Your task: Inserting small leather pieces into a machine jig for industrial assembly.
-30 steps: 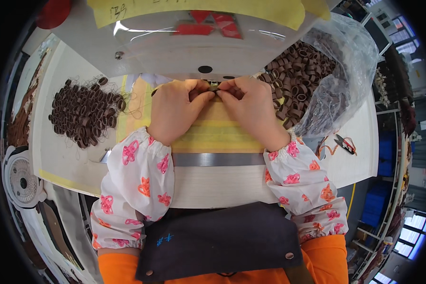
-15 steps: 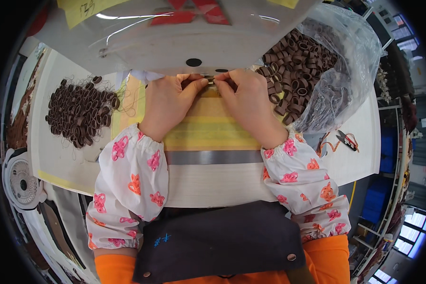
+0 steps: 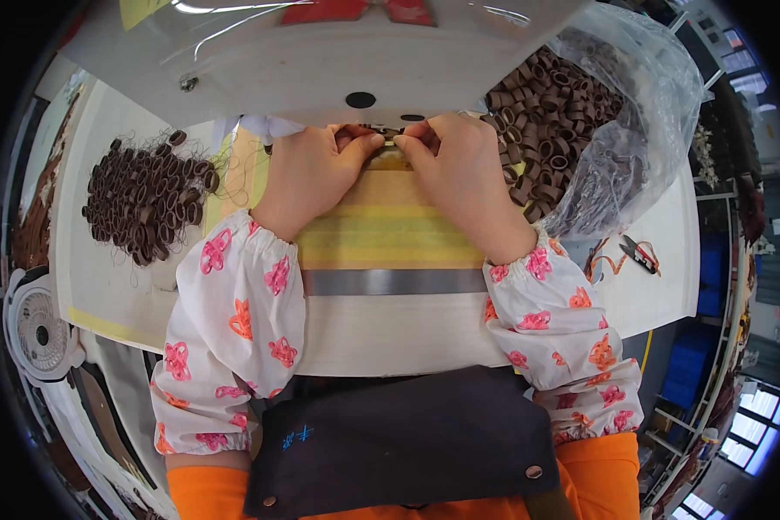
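Note:
My left hand (image 3: 308, 173) and my right hand (image 3: 459, 169) meet at the far edge of a yellow mat (image 3: 381, 230) on the white table. Between the fingertips of both hands I pinch one small brown ring (image 3: 383, 135), close under the base of a white machine housing (image 3: 321, 69). A loose heap of brown rings (image 3: 147, 208) lies to the left of my left hand. A clear plastic bag (image 3: 633, 113) full of more brown rings (image 3: 550, 113) sits right beside my right hand.
A grey strip (image 3: 394, 282) crosses the table near me. Small snips with orange handles (image 3: 637, 253) lie at the right edge. A white fan (image 3: 39, 334) stands low on the left. Blue crates (image 3: 693, 364) are on the floor at right.
Both hands have stayed together pinching the ring and moved slightly farther away, up under the machine housing. The view has tilted so the piles sit lower in the picture.

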Tool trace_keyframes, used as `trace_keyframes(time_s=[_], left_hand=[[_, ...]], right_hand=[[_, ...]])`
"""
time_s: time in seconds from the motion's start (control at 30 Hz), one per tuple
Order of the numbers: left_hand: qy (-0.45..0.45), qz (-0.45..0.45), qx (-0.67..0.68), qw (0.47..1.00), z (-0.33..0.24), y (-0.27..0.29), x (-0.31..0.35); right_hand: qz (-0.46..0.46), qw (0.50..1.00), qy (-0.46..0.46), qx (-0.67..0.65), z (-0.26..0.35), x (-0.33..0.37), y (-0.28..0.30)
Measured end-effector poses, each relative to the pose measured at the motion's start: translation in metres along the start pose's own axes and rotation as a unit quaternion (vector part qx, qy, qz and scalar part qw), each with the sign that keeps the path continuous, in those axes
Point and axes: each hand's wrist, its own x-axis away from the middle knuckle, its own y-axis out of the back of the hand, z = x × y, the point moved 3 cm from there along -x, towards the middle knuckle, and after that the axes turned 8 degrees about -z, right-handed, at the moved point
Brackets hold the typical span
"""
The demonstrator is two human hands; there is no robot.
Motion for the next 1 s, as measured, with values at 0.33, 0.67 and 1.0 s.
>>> trace_keyframes(time_s=[0.33, 0.67, 1.0], left_hand=[[0.047, 0.006, 0.004, 0.999, 0.003, 0.004, 0.001], [0.067, 0.004, 0.011, 0.998, 0.005, 0.002, 0.001], [-0.005, 0.000, -0.022, 1.000, -0.003, 0.006, 0.000]], right_hand=[[0.041, 0.998, -0.032, 0.021, -0.003, -0.006, -0.006], [0.031, 0.998, -0.047, -0.001, -0.005, -0.003, -0.005], [0.009, 0.998, -0.044, -0.032, -0.010, 0.000, -0.003]])
